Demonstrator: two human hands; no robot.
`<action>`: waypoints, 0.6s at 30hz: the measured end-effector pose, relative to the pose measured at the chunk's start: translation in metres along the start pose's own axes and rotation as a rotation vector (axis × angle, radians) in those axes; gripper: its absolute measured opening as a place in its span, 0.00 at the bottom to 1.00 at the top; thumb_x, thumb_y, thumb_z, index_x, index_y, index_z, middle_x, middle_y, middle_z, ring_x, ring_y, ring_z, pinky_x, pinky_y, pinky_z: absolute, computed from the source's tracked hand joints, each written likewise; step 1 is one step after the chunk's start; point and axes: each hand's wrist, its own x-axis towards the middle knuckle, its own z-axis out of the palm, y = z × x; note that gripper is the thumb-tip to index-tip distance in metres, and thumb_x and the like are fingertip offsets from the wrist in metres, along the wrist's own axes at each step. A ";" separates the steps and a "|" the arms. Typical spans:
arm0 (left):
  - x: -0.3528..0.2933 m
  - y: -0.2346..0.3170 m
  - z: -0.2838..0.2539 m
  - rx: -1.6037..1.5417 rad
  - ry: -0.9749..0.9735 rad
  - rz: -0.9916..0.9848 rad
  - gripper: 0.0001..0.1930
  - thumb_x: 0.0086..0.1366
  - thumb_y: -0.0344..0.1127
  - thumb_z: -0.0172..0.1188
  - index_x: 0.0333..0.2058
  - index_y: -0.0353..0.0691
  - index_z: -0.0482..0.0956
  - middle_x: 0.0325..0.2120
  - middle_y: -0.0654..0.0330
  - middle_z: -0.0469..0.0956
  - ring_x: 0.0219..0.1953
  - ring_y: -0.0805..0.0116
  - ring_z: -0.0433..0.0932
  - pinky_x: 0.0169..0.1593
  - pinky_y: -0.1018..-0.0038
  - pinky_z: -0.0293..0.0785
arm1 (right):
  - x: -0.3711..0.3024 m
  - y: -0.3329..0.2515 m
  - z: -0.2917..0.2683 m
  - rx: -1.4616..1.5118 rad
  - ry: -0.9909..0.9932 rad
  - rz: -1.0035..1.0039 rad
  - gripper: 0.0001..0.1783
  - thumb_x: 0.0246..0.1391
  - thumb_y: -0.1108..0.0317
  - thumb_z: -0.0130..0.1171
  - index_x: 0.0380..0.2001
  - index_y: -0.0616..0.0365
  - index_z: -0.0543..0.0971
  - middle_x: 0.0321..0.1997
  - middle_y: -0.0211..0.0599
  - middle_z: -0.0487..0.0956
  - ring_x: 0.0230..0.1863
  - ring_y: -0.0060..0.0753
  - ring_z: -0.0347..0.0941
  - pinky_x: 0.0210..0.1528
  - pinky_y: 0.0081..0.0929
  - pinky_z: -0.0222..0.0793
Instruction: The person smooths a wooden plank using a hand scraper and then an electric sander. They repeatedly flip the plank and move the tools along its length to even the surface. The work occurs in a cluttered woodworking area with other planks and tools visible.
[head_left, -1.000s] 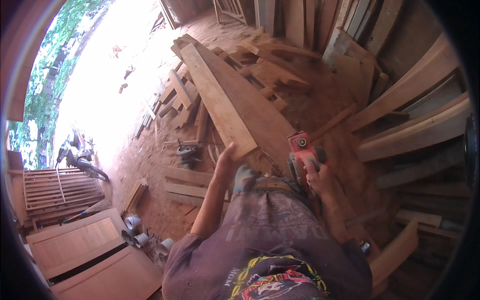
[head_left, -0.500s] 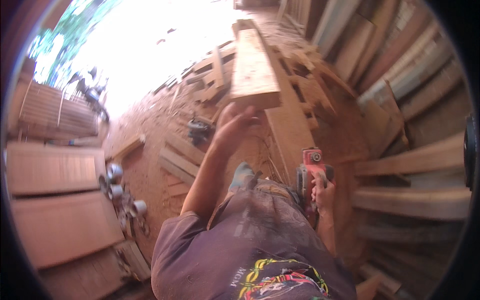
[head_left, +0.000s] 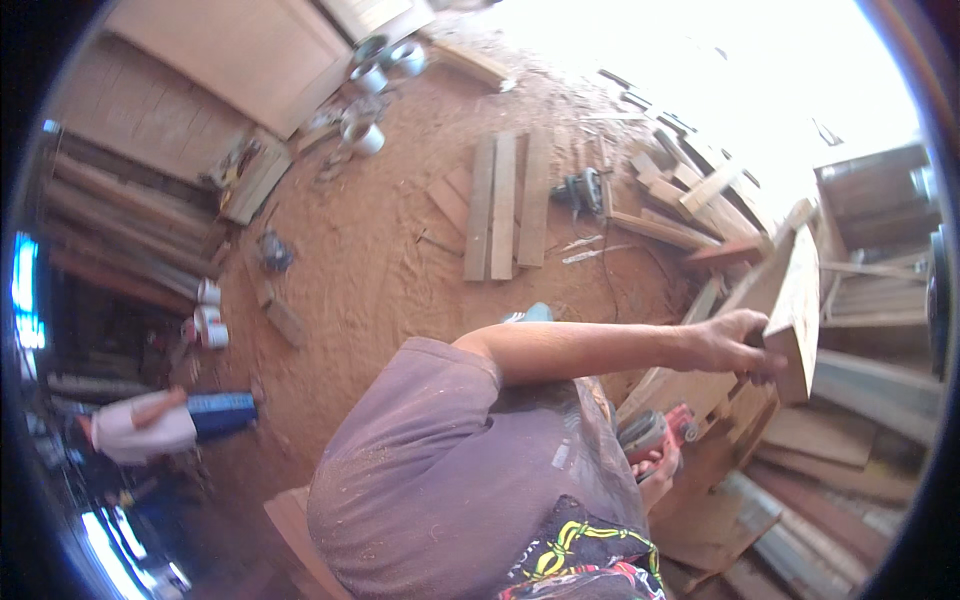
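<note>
My left arm reaches across to the right, and my left hand (head_left: 735,342) is at the near end of a thick wooden beam (head_left: 797,310), its thumb and fingers closed around the beam's side edge. The pale top face catches the light, while the side by my fingers is in shadow. Low beside my body, my right hand (head_left: 657,477) grips the handle of a red and grey handheld power tool, apparently an electric planer (head_left: 660,435). My shirt partly hides that hand and the tool's rear.
Several boards (head_left: 505,205) lie on the dusty floor, near a hammer (head_left: 440,243) and a circular saw (head_left: 580,190). Stacked timber (head_left: 850,430) lines the right. Pots (head_left: 362,135) and door panels (head_left: 230,60) are at upper left. Another person (head_left: 165,420) is at far left.
The view has swung to the left, so the beam and tool now appear farther right. My left hand, blurred near the beam's end before, now grips its side. The right hand keeps holding the planer.
</note>
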 end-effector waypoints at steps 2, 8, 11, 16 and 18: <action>-0.002 0.002 0.000 -0.024 0.000 0.036 0.27 0.69 0.48 0.71 0.53 0.31 0.77 0.40 0.58 0.84 0.38 0.72 0.84 0.41 0.73 0.81 | 0.003 -0.004 0.006 -0.016 -0.020 0.013 0.23 0.67 0.44 0.61 0.42 0.56 0.80 0.24 0.23 0.70 0.16 0.16 0.62 0.16 0.23 0.59; 0.012 0.003 0.002 -0.035 -0.014 0.025 0.26 0.69 0.46 0.72 0.53 0.30 0.76 0.40 0.58 0.84 0.36 0.71 0.84 0.38 0.73 0.81 | 0.005 -0.007 0.005 -0.001 0.013 0.041 0.23 0.68 0.47 0.59 0.46 0.58 0.82 0.24 0.24 0.70 0.17 0.15 0.63 0.17 0.23 0.60; 0.023 -0.006 0.006 -0.044 -0.002 -0.015 0.24 0.68 0.42 0.73 0.53 0.31 0.76 0.40 0.58 0.84 0.37 0.72 0.84 0.39 0.73 0.82 | 0.001 -0.005 0.005 0.029 0.054 0.063 0.24 0.69 0.48 0.59 0.48 0.59 0.82 0.25 0.24 0.70 0.17 0.15 0.63 0.17 0.23 0.61; 0.026 0.018 0.011 0.034 0.026 -0.052 0.25 0.71 0.48 0.69 0.56 0.35 0.76 0.43 0.59 0.83 0.42 0.72 0.84 0.46 0.71 0.82 | 0.012 0.001 -0.002 -0.028 0.091 -0.004 0.24 0.68 0.48 0.60 0.37 0.63 0.81 0.20 0.26 0.72 0.14 0.17 0.65 0.16 0.23 0.61; 0.034 0.026 0.017 0.092 0.014 -0.046 0.25 0.74 0.47 0.65 0.58 0.34 0.74 0.46 0.58 0.83 0.44 0.69 0.84 0.47 0.69 0.82 | 0.014 0.012 -0.010 -0.020 0.110 -0.068 0.26 0.68 0.47 0.62 0.30 0.62 0.79 0.16 0.25 0.71 0.12 0.18 0.66 0.15 0.24 0.61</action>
